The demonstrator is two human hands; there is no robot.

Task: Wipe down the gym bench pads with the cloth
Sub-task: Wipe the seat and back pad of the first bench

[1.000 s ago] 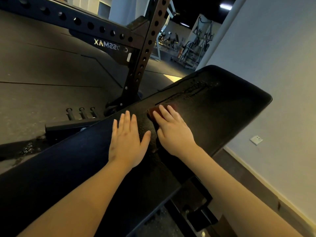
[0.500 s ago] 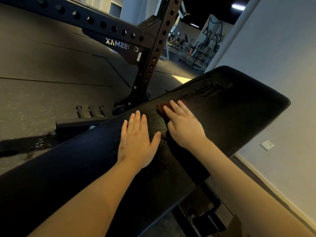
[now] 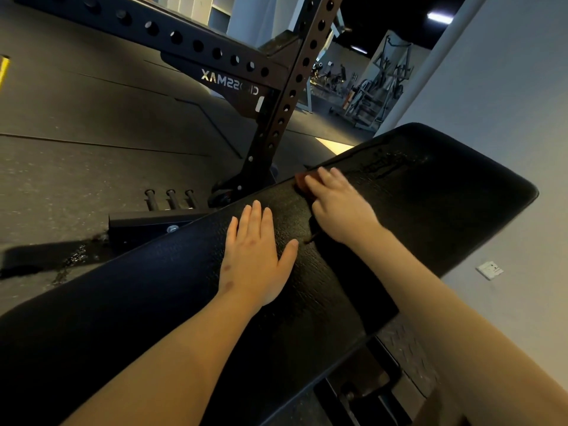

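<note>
Pressing our right hand [image 3: 338, 207], fingers straight, on the reddish cloth [image 3: 301, 182] on bench pad [image 3: 445, 198]; left hand [image 3: 255, 259] flat & wide nearby.

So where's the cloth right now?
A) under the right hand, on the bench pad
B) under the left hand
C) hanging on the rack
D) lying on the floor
A: the reddish cloth peeks out from under the right hand, pressed flat on the black bench pad; the left hand rests on bare pad.

the right hand [image 3: 339, 207], blurred, hides most of what looks like a reddish cloth [image 3: 300, 182]; the pad [image 3: 153, 287] runs off the frame's lower left.
</note>
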